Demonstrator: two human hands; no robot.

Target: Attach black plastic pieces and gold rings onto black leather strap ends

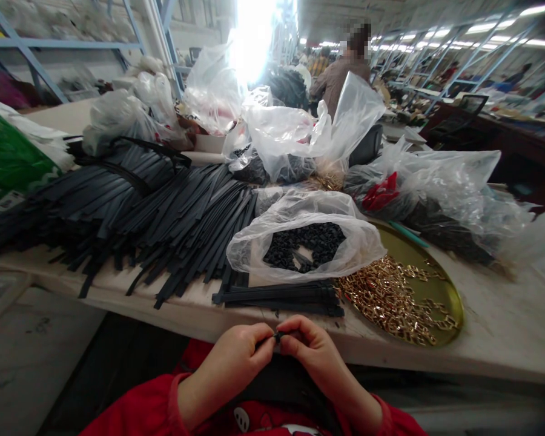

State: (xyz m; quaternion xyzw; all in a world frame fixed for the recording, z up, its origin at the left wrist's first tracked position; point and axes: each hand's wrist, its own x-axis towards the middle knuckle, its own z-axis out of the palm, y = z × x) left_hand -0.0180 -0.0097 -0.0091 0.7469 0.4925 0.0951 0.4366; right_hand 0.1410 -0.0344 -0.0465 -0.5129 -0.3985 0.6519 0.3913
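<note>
In front of my lap, just off the table's front edge, my left hand (247,348) and my right hand (306,342) meet fingertip to fingertip. Both pinch a small black piece (278,335), mostly hidden by the fingers, so its exact kind does not show. Behind the hands lies a stack of black straps (281,298) along the table edge. Beyond it, an open clear plastic bag (243,251) holds many small black loop-like pieces (320,239). Gold metal buckles (386,297) are heaped on a round gold tray (452,303) to the right.
Long black straps (163,212) cover the table (495,333) on the left, some ends overhanging its front. Filled plastic bags (454,188) line the back and right. A teal tool (409,233) lies behind the tray. Another person (343,75) is farther back.
</note>
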